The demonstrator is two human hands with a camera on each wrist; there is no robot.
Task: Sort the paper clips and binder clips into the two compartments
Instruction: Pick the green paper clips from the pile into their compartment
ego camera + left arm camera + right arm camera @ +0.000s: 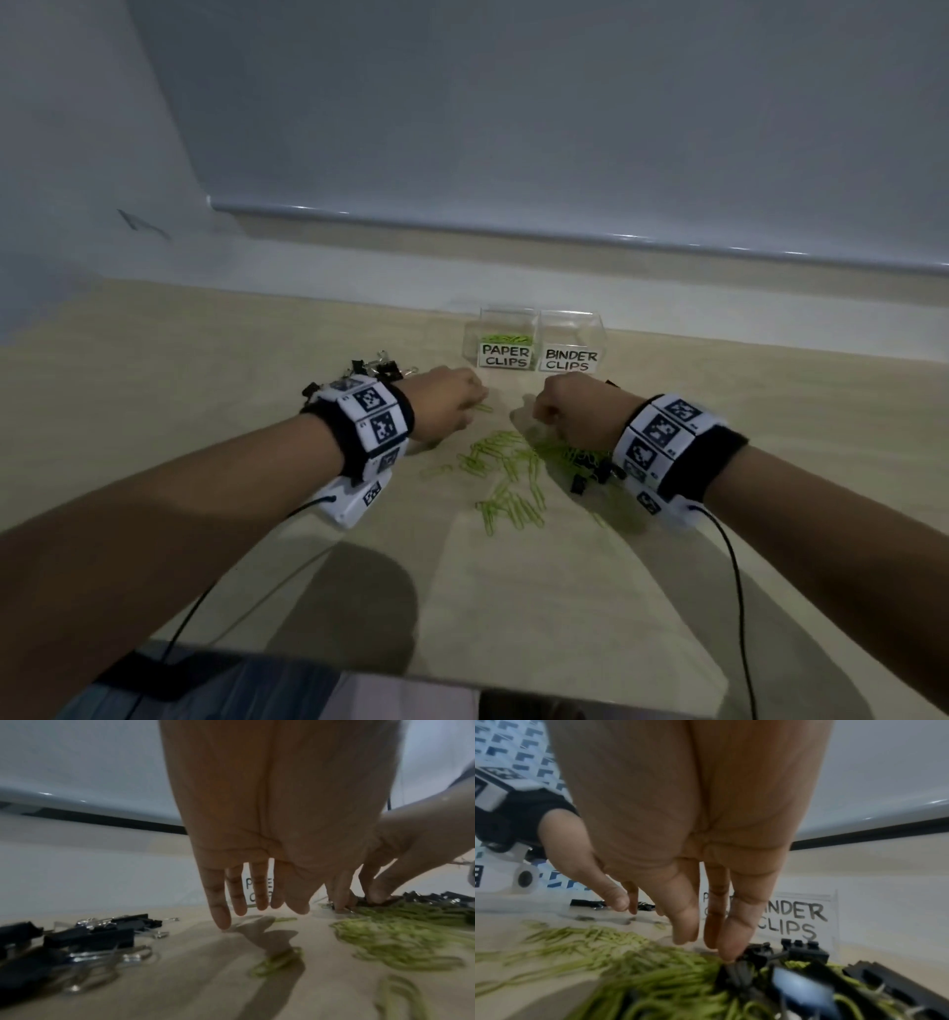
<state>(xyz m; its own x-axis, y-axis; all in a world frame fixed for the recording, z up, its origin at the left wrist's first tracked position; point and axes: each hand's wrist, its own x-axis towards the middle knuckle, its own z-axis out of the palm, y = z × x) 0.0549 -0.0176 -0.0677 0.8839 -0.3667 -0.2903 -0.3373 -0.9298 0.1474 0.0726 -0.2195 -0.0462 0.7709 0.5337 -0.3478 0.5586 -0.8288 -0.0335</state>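
Note:
A clear two-compartment box stands at the back. Its left compartment [506, 354], labelled PAPER CLIPS, holds some green clips. The right compartment [571, 360] is labelled BINDER CLIPS. Green paper clips [513, 473] lie scattered between my wrists. My left hand [257, 912] points straight fingers down at the table and holds nothing. A lone green clip [482, 408] lies by it. My right hand [706, 945] reaches down into the mixed pile, one fingertip [729, 953] touching a black binder clip [754, 955]. No finger curls round it.
A group of black binder clips [377, 369] lies behind my left wrist, also near in the left wrist view [90, 939]. More binder clips [580, 483] are mixed into the green pile under my right wrist. A wall ledge [565, 226] runs behind the table.

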